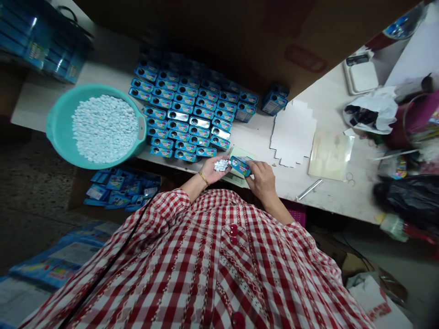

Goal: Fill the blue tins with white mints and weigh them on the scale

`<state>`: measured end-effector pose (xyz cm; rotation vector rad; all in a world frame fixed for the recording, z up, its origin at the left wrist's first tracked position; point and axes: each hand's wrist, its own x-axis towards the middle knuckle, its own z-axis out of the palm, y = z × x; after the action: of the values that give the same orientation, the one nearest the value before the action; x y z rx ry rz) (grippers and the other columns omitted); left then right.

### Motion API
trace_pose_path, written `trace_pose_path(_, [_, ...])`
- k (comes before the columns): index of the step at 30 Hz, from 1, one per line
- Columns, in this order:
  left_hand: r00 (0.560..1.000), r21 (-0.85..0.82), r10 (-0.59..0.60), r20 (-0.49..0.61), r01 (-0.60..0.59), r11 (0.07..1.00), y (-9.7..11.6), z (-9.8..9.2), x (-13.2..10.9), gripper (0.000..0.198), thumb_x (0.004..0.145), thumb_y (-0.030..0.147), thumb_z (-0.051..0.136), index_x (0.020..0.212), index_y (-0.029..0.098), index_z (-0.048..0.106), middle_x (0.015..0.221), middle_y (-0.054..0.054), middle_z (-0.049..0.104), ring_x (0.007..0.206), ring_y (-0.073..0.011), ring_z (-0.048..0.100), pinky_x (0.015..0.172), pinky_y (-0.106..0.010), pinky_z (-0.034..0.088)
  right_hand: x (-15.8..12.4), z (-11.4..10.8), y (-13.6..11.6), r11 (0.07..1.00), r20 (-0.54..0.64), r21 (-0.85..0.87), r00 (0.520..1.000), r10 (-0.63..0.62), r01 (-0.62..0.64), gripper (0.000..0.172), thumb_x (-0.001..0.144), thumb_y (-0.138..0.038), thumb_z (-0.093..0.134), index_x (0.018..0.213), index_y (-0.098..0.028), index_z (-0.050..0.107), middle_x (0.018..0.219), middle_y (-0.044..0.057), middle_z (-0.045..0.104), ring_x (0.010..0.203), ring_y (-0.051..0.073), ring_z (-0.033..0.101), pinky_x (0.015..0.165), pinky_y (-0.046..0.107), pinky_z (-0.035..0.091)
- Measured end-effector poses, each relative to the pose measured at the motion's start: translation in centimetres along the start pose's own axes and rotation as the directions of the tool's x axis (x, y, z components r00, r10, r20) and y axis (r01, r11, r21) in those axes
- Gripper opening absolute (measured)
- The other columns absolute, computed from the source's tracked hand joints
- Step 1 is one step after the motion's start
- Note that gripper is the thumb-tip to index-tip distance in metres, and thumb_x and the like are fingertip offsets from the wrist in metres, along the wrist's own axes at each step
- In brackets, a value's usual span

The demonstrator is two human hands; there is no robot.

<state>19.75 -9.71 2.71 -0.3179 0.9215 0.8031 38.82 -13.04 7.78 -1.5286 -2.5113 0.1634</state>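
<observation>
In the cupped palm of my left hand (210, 170) lies a heap of small white candies (221, 165). My right hand (262, 179) grips a small blue tin (240, 166) between thumb and fingers. The tin is tilted, with its end that has a round hole close to the candies; some white shows in the hole. Just beyond my hands stand several rows of similar blue tins (185, 108). A turquoise basin (55, 132) to the left holds a large mound of the same white candies (104, 128).
Below the table's front edge at left is a box of blue packets (118, 189). White card sheets (293, 132), a yellowish sheet (331, 155) and a metal tube (309, 189) lie on the table (260, 137) at right. A cardboard box (233, 41) stands at the back.
</observation>
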Motion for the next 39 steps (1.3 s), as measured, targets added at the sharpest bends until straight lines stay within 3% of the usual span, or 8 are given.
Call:
trace_pose_path(5, [1.0, 0.011, -0.006, -0.001, 0.006, 1.0, -0.1, -0.1, 0.2, 0.028, 0.086, 0.016, 0.045, 0.103, 0.01, 0.067, 0.069, -0.01, 0.069, 0.065, -0.0167, 0.064, 0.072, -0.029, 0.053, -0.3, -0.4, 0.1, 0.999, 0.027, 0.038, 1.0, 0.006, -0.007, 0.039, 0.082, -0.018, 0.048, 0.12, -0.02, 0.055, 0.114, 0.01, 0.062, 0.101, 0.027, 0.051, 0.081, 0.04, 0.039])
trace_pose_path(8, [1.0, 0.006, -0.015, -0.004, 0.015, 1.0, 0.1, -0.3, -0.1, 0.025, 0.087, 0.016, 0.043, 0.09, 0.008, 0.067, 0.071, -0.012, 0.068, 0.065, -0.0168, 0.065, 0.064, -0.026, 0.054, -0.8, 1.8, 1.8, 0.954, -0.037, 0.273, 0.99, 0.138, -0.122, 0.034, 0.082, -0.024, 0.053, 0.116, -0.02, 0.057, 0.109, 0.01, 0.063, 0.099, 0.026, 0.054, 0.084, 0.04, 0.042])
trace_pose_path(14, [0.996, -0.018, 0.035, -0.085, -0.036, 0.999, 1.3, -1.7, -2.0, 0.027, 0.088, 0.015, 0.041, 0.076, 0.008, 0.063, 0.068, -0.011, 0.067, 0.064, -0.0154, 0.066, 0.057, -0.023, 0.054, -1.3, 9.8, 5.0, 0.505, 0.049, 0.808, 0.887, 0.458, -0.305, 0.046, 0.073, -0.05, 0.066, 0.107, -0.021, 0.056, 0.102, 0.005, 0.063, 0.091, 0.02, 0.06, 0.083, 0.035, 0.05])
trace_pose_path(18, [0.99, -0.024, 0.057, -0.13, -0.061, 0.998, 1.7, -2.7, -3.2, 0.028, 0.089, 0.016, 0.04, 0.076, 0.008, 0.064, 0.069, -0.01, 0.067, 0.065, -0.015, 0.066, 0.058, -0.023, 0.055, -1.4, 11.2, 5.2, 0.395, 0.123, 0.863, 0.888, 0.443, -0.316, 0.059, 0.066, -0.058, 0.069, 0.111, -0.022, 0.055, 0.111, 0.008, 0.061, 0.102, 0.023, 0.059, 0.091, 0.039, 0.048])
trace_pose_path(22, [0.984, -0.035, 0.085, -0.158, -0.092, 0.995, 2.2, -3.4, -4.0, 0.029, 0.089, 0.017, 0.04, 0.075, 0.008, 0.064, 0.072, -0.011, 0.068, 0.066, -0.0144, 0.066, 0.059, -0.023, 0.055, -2.3, 8.5, 6.2, 0.453, 0.103, 0.843, 0.912, 0.396, -0.291, 0.082, 0.061, -0.052, 0.076, 0.131, -0.024, 0.042, 0.134, 0.012, 0.049, 0.125, 0.025, 0.046, 0.104, 0.044, 0.038])
trace_pose_path(28, [0.973, -0.057, 0.135, -0.187, -0.148, 0.987, 2.9, -4.3, -4.4, 0.03, 0.09, 0.018, 0.039, 0.076, 0.008, 0.064, 0.073, -0.01, 0.068, 0.068, -0.0137, 0.066, 0.062, -0.022, 0.055, -3.6, 4.8, 7.8, 0.578, -0.025, 0.745, 0.851, 0.524, -0.333, 0.073, 0.075, -0.053, 0.065, 0.136, -0.027, 0.034, 0.137, 0.012, 0.045, 0.12, 0.025, 0.049, 0.098, 0.048, 0.042])
trace_pose_path(34, [0.974, -0.053, 0.125, -0.19, -0.137, 0.989, 3.0, -4.5, -4.4, 0.028, 0.09, 0.018, 0.04, 0.077, 0.01, 0.064, 0.075, -0.01, 0.068, 0.069, -0.0131, 0.066, 0.062, -0.022, 0.055, -2.4, 4.4, 6.6, 0.798, -0.119, 0.553, 0.926, 0.358, -0.237, 0.073, 0.075, -0.057, 0.062, 0.135, -0.023, 0.039, 0.131, 0.013, 0.049, 0.121, 0.027, 0.047, 0.101, 0.048, 0.039])
trace_pose_path(39, [0.974, -0.053, 0.124, -0.191, -0.137, 0.989, 3.0, -4.2, -4.5, 0.028, 0.089, 0.018, 0.04, 0.077, 0.01, 0.064, 0.075, -0.01, 0.068, 0.069, -0.0134, 0.066, 0.062, -0.023, 0.054, -1.2, 4.9, 5.3, 0.894, -0.043, 0.419, 0.98, 0.197, -0.161, 0.078, 0.075, -0.063, 0.058, 0.136, -0.02, 0.039, 0.131, 0.015, 0.048, 0.122, 0.03, 0.044, 0.102, 0.048, 0.038])
